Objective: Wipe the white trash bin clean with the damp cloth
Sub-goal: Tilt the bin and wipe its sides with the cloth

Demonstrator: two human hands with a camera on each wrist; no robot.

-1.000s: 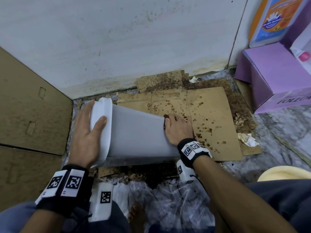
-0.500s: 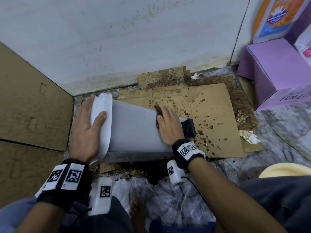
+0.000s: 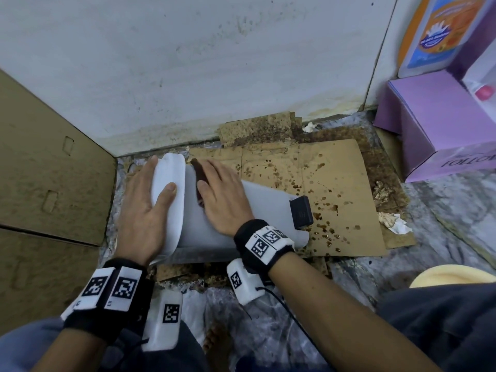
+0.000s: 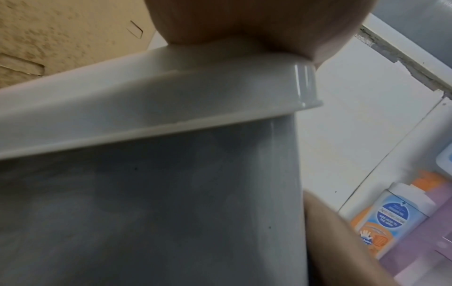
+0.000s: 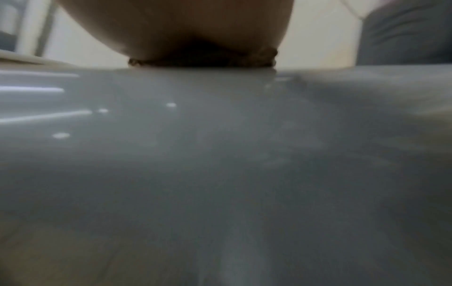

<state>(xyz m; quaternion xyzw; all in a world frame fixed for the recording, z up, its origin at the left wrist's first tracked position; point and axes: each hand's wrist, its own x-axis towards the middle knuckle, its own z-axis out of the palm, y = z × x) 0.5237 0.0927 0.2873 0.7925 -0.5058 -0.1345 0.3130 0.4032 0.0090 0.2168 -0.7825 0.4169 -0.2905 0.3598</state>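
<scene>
White trash bin (image 3: 263, 210) on its side, right hand (image 3: 222, 197) pressing cloth (image 3: 199, 181)

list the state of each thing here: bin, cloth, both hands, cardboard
white trash bin: lying on its side, lid on
damp cloth: pressed flat on the bin's side near the lid
right hand: flat on the cloth
left hand: spread over the lid, steadying it
cardboard: flat on floor, brown-stained

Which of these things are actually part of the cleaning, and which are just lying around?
In use:
white trash bin
damp cloth
left hand
right hand

Lying about:
stained cardboard
purple box
crumpled paper
</scene>
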